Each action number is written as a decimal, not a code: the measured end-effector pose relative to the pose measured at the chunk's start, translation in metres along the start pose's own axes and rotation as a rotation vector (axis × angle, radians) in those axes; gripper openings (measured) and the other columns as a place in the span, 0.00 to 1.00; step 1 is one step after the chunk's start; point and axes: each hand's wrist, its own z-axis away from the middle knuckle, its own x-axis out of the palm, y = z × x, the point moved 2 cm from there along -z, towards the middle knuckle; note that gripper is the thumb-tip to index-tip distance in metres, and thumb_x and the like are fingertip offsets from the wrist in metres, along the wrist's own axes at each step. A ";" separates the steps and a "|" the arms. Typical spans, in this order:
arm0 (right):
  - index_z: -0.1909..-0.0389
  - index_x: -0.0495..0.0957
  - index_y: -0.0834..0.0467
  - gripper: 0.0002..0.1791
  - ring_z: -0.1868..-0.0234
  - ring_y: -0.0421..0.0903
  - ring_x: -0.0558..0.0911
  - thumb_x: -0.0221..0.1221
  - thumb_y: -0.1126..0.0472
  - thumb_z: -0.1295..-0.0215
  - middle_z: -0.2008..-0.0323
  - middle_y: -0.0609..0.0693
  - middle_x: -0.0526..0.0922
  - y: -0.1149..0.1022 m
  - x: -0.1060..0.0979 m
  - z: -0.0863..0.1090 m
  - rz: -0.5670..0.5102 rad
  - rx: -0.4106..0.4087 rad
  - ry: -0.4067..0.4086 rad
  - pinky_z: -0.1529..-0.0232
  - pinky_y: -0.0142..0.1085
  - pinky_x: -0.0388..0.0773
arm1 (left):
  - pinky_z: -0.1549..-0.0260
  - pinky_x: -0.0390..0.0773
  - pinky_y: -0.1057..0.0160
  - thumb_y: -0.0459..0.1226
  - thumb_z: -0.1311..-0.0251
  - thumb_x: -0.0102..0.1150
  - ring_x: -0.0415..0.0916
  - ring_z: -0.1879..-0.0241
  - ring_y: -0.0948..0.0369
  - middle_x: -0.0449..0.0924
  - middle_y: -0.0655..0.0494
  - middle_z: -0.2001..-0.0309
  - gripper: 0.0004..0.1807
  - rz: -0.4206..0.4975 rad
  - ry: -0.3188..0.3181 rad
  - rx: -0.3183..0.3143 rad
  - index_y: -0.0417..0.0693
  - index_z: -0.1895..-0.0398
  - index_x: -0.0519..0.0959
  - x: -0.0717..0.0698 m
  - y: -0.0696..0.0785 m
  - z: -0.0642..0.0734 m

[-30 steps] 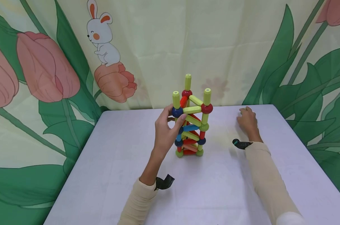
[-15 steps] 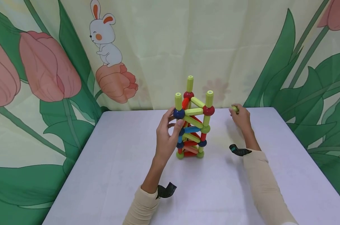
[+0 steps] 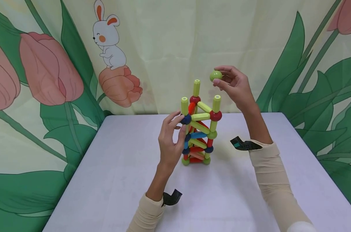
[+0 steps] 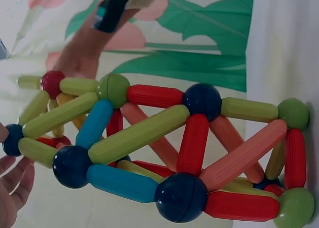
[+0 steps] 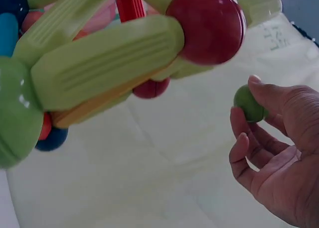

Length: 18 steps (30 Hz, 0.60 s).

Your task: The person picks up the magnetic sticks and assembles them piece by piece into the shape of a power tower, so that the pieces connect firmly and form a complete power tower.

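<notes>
A tower of coloured rods and balls (image 3: 199, 135) stands upright on the table, with three green rods pointing up from its top. At its upper left, my left hand (image 3: 170, 141) holds the dark blue ball (image 3: 186, 119) between thumb and fingers; in the left wrist view only the fingertips (image 4: 20, 183) show beside that ball. My right hand (image 3: 236, 87) is raised above and right of the tower and pinches a green ball (image 3: 216, 76). The right wrist view shows this green ball (image 5: 249, 103) between thumb and fingers, apart from the tower's red ball (image 5: 207, 26).
A white-covered table (image 3: 120, 161) lies under the tower. Behind it hangs a cloth (image 3: 169, 58) printed with tulips, leaves and a rabbit. Black bands (image 3: 171, 197) are strapped at both wrists.
My right hand has picked the green ball up from the table's far right and carried it up and left, near the tower's top. My left hand has stayed at the tower.
</notes>
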 end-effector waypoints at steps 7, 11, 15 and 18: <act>0.45 0.77 0.59 0.20 0.52 0.48 0.80 0.65 0.66 0.39 0.55 0.50 0.83 -0.017 0.027 -0.018 0.073 -0.063 -0.101 0.52 0.28 0.80 | 0.56 0.84 0.58 0.28 0.36 0.58 0.79 0.48 0.54 0.71 0.43 0.37 0.19 -0.010 -0.043 0.046 0.40 0.42 0.76 -0.001 -0.001 0.001; 0.43 0.77 0.58 0.21 0.54 0.49 0.79 0.64 0.64 0.38 0.56 0.49 0.83 -0.015 0.034 -0.019 0.108 -0.066 -0.167 0.52 0.29 0.79 | 0.57 0.84 0.57 0.27 0.38 0.59 0.79 0.48 0.54 0.72 0.42 0.38 0.19 -0.017 -0.039 0.060 0.39 0.43 0.76 -0.001 -0.002 0.002; 0.40 0.74 0.57 0.24 0.51 0.48 0.80 0.63 0.65 0.37 0.53 0.48 0.83 -0.009 0.035 -0.015 0.092 -0.050 -0.203 0.49 0.28 0.79 | 0.56 0.83 0.59 0.28 0.36 0.58 0.77 0.45 0.54 0.72 0.43 0.38 0.21 -0.021 -0.042 0.059 0.40 0.40 0.74 -0.002 -0.001 0.001; 0.41 0.75 0.58 0.21 0.50 0.45 0.82 0.61 0.65 0.35 0.52 0.47 0.84 -0.001 0.035 -0.010 0.099 -0.020 -0.264 0.48 0.28 0.78 | 0.54 0.83 0.60 0.29 0.36 0.58 0.76 0.42 0.55 0.71 0.44 0.36 0.24 -0.034 -0.059 0.054 0.41 0.36 0.70 -0.003 -0.001 0.000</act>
